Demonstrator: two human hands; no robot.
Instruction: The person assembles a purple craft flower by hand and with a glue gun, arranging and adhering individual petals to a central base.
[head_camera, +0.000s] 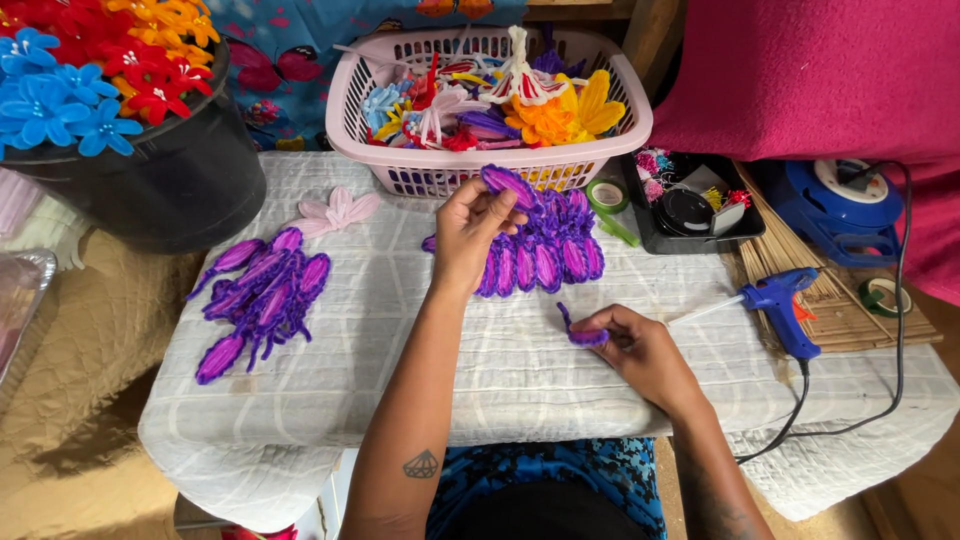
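Head view: left hand (468, 228) pinching a purple petal (508, 185) above the row of purple petals (545, 262) on the table (330, 370). Right hand (640, 350) closed on a small purple piece (580, 334), near blue glue gun (782, 308). Pink basket (400, 160) behind.

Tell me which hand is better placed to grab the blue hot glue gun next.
Probably the right hand: it rests on the white cloth nearer the blue hot glue gun, pinching only a small purple petal piece. The left hand is farther away, lifting a purple fuzzy-wire petal.
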